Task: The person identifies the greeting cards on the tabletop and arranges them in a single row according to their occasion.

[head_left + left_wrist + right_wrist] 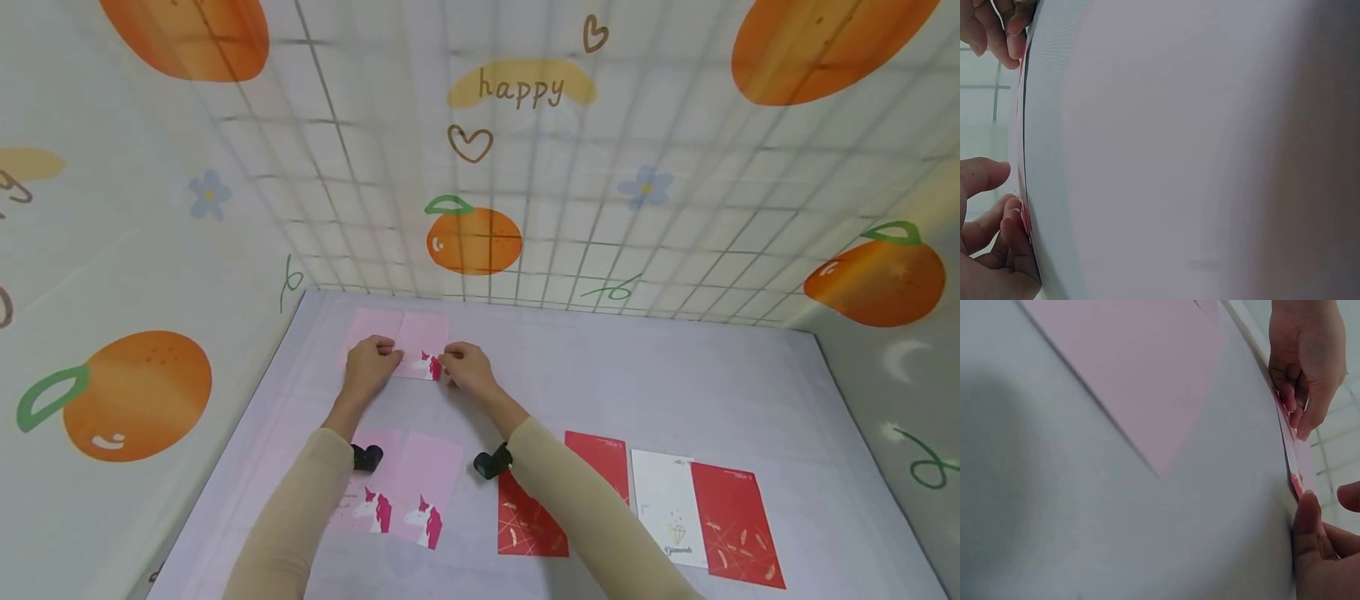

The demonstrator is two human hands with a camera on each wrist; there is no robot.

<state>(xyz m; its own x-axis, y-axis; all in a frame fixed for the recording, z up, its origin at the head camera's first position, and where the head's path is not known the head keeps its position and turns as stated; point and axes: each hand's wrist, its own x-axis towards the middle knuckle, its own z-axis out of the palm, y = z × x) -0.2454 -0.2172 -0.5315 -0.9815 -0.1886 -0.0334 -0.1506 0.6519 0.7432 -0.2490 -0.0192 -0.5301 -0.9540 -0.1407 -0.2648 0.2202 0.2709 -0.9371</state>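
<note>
In the head view, a pink card (422, 332) with a white and magenta unicorn lies at the table's back left. My left hand (369, 365) pinches its lower left part, fingers curled, covering part of another pink card (377, 320) beside it. My right hand (468, 368) pinches the unicorn card's right edge. From the left wrist, my left hand (994, 231) is at one end of the thin card edge and my right hand (1007, 28) at the other. From the right wrist, my right hand (1329, 550) grips the near end, my left hand (1309, 369) the far end.
Two more pink unicorn cards (435, 467) lie nearer the front, partly behind the left forearm. Right of them are red cards (738, 525) and a white card (663, 500), one red card partly under the right sleeve. A white grid-backed wall (555, 250) rises behind the table.
</note>
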